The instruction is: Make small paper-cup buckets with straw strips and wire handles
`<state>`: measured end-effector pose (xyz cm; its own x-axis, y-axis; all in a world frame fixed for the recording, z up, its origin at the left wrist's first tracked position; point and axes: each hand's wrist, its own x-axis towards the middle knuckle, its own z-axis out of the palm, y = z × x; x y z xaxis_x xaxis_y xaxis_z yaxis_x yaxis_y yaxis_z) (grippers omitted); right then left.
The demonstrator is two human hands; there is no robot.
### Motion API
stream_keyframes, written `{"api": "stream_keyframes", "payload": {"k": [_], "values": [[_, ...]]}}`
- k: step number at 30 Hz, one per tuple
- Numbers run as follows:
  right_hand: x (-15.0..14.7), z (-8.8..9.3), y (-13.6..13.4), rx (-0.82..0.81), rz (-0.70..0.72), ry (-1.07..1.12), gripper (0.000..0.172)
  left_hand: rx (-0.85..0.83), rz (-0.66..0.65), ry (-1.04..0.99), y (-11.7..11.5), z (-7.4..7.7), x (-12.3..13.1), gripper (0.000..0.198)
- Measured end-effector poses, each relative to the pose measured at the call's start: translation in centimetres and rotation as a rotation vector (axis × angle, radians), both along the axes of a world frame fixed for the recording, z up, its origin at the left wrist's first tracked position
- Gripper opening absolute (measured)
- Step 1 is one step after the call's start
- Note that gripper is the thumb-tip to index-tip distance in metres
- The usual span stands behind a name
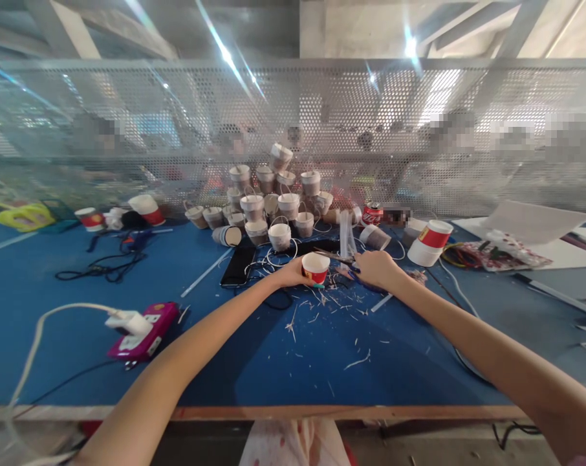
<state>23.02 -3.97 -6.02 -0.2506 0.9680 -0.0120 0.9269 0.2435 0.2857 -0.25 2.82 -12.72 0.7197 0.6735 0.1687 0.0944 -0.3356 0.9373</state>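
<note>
My left hand (292,272) is wrapped round a red and white paper cup (316,264) held upright, its open mouth facing up. My right hand (376,268) grips a pair of scissors (339,257), whose blades point left toward the cup's rim. Whether the blades touch the rim, I cannot tell. Thin pale scraps (317,304) are scattered on the blue table below both hands. Behind the cup, several small white-rimmed buckets (279,237) with thin handles stand in a stacked heap. Clear glue sticks (345,236) stand or lie just behind the scissors.
A purple power strip (160,330) with a white plug lies at the left. A dark phone (238,266) rests left of the cup. Stacked paper cups (431,243), a red drink can (372,213) and loose cords are at the right. A perforated metal screen (176,139) closes off the back.
</note>
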Motion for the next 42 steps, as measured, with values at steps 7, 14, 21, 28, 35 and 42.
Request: {"api": "stream_keyframes", "payload": {"k": [7,14,21,28,35,42], "values": [[0.6,0.0,0.0,0.002,0.003,0.024,0.069,-0.044,-0.072,-0.01,0.4,0.5,0.0,0.074],[0.5,-0.1,-0.4,-0.016,-0.036,0.018,0.064,-0.014,-0.009,-0.023,-0.2,-0.1,0.0,0.077],[-0.1,0.1,-0.5,-0.003,-0.042,0.025,0.07,0.148,0.375,0.059,-1.5,-1.4,0.6,0.082],[-0.4,0.3,-0.2,-0.021,-0.021,0.009,0.063,0.075,0.053,-0.031,-0.8,-0.1,0.3,0.072],[-0.3,-0.5,-0.1,-0.023,-0.017,0.032,0.066,0.04,0.068,-0.001,-0.4,-0.2,0.1,0.075],[0.1,0.1,0.1,-0.018,-0.055,0.008,0.06,-0.013,0.025,-0.021,-0.3,-0.1,0.2,0.076]]}}
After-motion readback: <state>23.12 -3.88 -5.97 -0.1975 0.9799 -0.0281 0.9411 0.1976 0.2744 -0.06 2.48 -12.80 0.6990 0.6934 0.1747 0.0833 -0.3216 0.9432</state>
